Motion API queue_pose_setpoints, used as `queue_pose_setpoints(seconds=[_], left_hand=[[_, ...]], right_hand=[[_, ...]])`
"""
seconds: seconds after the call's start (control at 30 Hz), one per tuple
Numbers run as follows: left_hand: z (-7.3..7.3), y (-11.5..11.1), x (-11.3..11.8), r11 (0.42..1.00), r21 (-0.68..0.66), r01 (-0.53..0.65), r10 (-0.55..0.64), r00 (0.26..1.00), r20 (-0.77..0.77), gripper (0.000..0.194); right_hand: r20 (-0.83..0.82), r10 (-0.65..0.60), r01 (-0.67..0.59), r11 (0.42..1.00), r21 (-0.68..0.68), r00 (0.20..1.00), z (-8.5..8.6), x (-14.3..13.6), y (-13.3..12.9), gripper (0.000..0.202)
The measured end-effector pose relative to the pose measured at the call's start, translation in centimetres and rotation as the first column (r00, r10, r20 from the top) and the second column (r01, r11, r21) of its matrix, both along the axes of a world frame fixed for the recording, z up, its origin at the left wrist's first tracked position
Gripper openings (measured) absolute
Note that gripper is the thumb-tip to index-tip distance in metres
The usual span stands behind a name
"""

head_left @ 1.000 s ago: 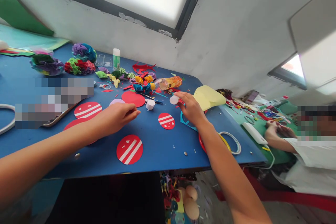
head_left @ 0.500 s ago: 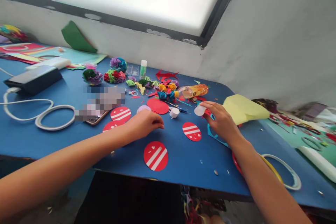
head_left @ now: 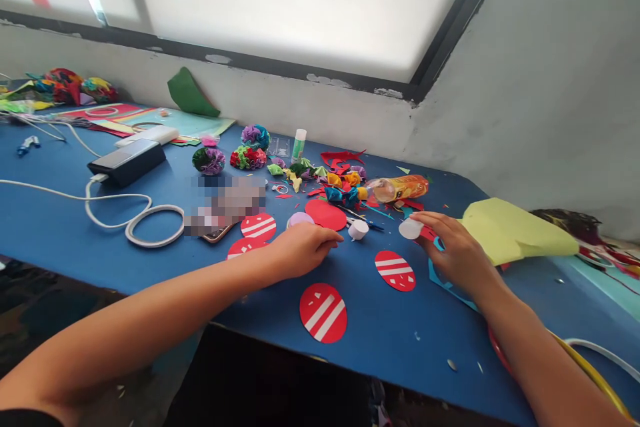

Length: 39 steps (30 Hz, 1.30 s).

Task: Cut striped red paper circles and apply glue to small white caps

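Right, the white disc [head_left: 410, 229] is up at the fingertips of the right hand [head_left: 453, 253], pinched at its edge between thumb and fingers! Over on the left hand [head_left: 307, 252], the fingers curl down toward the thumb, and whether anything sits between them, one cannot tell.

Just off those left fingertips, to the right, stands the white cap [head_left: 358, 230]. Right beyond the same fingers lie the lilac disc [head_left: 301, 218], partly covered by the hand, and the red disc [head_left: 325, 215]. Striped discs [head_left: 323, 313] everywhere: one on the near side of the left fingers, one between the two hands and closer to the right, two more left of the left hand.

A blue scrap [head_left: 453, 287] peeks out below the right fingers, yellow paper [head_left: 515, 233] spreads to their right, and beyond them a bottle [head_left: 403, 188] lies on its side. Farther past the left fingers, a glue stick [head_left: 299, 145] stands upright on the bench [head_left: 395, 333].
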<state>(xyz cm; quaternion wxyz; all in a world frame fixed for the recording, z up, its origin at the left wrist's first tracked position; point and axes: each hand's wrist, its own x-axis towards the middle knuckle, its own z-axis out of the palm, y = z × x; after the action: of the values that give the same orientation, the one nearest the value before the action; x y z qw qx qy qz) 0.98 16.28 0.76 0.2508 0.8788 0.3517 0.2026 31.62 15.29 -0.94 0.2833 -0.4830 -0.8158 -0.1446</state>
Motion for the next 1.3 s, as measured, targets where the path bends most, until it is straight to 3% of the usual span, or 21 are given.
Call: queue_pose_setpoints(seconds=[0.33,0.53,0.7,0.83,1.13,1.3], left_hand=[[0.0,-0.1,-0.1,0.999,0.048,-0.021,0.020,1.000,0.015,0.039],[0.4,0.0,0.0,1.000,-0.025,0.014,-0.014,1.000,0.009,0.018],[0.6,0.0,0.1,0.997,-0.074,0.008,-0.006,1.000,0.024,0.027],[0.2,0.2,0.1,0.993,-0.118,0.020,-0.011,0.997,0.073,0.021],[-0.8,0.3,0.1,0.978,-0.199,0.060,-0.027,0.986,0.165,0.031],[-0.4,0.1,0.4,0.947,-0.306,0.098,-0.017,0.966,0.256,0.034]], right_hand=[[-0.013,-0.006,0.005,1.000,-0.015,1.000,-0.1,-0.1,0.1,0.030],[-0.018,-0.016,0.016,1.000,-0.002,1.000,-0.1,-0.2,0.1,0.029],[-0.021,-0.020,0.021,1.000,0.010,1.000,-0.1,0.0,0.1,0.029],[-0.022,-0.008,0.008,1.000,0.015,1.000,-0.1,0.1,0.2,0.028],[-0.042,0.007,-0.006,1.000,0.012,0.999,0.1,-0.3,0.2,0.027],[-0.055,0.013,-0.012,1.000,0.011,0.998,0.0,-0.3,0.2,0.028]])
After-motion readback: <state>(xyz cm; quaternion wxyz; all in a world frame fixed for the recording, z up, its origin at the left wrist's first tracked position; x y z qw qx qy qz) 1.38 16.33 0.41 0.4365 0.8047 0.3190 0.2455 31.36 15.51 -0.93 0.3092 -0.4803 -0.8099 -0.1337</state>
